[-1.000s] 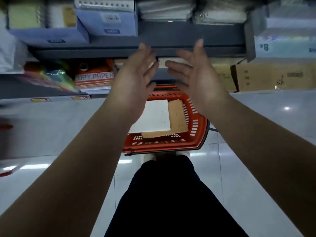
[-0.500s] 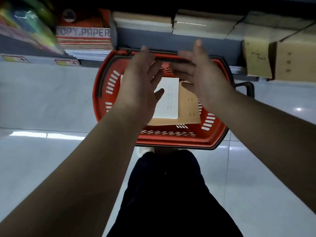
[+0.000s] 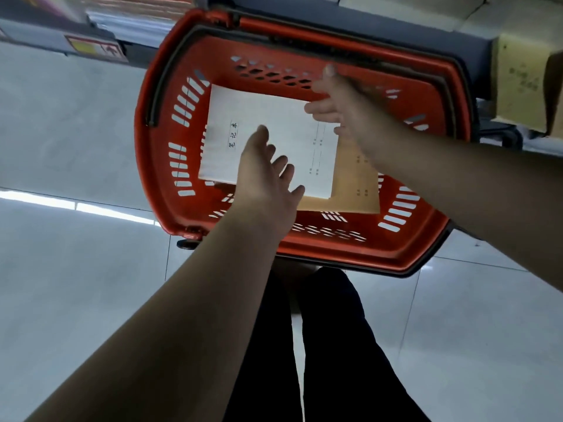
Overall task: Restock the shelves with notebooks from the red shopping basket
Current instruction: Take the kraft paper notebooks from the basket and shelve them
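The red shopping basket stands on the floor in front of my legs, below the bottom shelf. Inside it a white notebook with black characters lies on top of a brown notebook. My left hand hovers over the white notebook's near edge with fingers spread and holds nothing. My right hand reaches over the white notebook's far right corner, fingers extended; whether it touches the cover is unclear.
The bottom shelf edge with a yellow and red label runs along the top left. Cardboard boxes sit at the top right beside the basket. Glossy white floor tiles surround the basket and my dark trouser legs.
My view has tilted down from the shelves to the basket. Both hands have dropped from in front of the shelf into the basket, over the white notebook.
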### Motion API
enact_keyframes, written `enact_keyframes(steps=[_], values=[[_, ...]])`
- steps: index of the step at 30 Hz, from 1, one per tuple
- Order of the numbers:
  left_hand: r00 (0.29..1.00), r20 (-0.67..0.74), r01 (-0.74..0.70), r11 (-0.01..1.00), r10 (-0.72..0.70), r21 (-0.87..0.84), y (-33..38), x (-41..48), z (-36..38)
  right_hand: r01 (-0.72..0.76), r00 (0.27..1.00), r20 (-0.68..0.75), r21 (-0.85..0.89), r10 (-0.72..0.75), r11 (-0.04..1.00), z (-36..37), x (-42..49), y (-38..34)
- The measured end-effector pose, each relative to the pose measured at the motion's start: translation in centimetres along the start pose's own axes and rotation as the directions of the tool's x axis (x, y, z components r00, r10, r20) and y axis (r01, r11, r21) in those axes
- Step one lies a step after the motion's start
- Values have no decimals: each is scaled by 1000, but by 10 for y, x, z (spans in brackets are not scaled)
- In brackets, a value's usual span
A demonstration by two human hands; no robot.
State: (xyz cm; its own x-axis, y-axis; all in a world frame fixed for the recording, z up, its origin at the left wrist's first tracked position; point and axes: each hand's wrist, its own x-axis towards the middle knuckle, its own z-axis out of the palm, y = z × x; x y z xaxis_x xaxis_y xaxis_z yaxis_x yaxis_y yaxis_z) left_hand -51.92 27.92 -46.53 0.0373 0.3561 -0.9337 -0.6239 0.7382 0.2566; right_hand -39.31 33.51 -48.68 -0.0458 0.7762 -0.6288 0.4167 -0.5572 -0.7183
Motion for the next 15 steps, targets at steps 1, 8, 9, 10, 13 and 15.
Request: enact_keyframes(steps=[1, 8, 9, 10, 13, 15], values=[[1000, -20, 12, 1000, -13, -24, -5, 6, -4, 1, 1000, 6, -12, -1, 1000, 3, 6, 5], [994, -93, 51, 988, -65, -145, -29, 43, -30, 58, 998, 31, -101, -56, 993, 27, 43, 29], [992, -102, 57, 986, -74, -158, -31, 47, -32, 76, 996, 46, -126, -71, 989, 30, 48, 31], [991, -108, 60, 982, -80, -176, -31, 52, -34, 93, 994, 70, -169, -82, 981, 34, 53, 33], [990, -106, 64, 975, -88, -211, -34, 65, -40, 121, 989, 117, -270, -92, 955, 40, 67, 34], [989, -118, 61, 977, -86, -203, -36, 69, -42, 151, 986, 114, -342, -118, 927, 41, 79, 41]])
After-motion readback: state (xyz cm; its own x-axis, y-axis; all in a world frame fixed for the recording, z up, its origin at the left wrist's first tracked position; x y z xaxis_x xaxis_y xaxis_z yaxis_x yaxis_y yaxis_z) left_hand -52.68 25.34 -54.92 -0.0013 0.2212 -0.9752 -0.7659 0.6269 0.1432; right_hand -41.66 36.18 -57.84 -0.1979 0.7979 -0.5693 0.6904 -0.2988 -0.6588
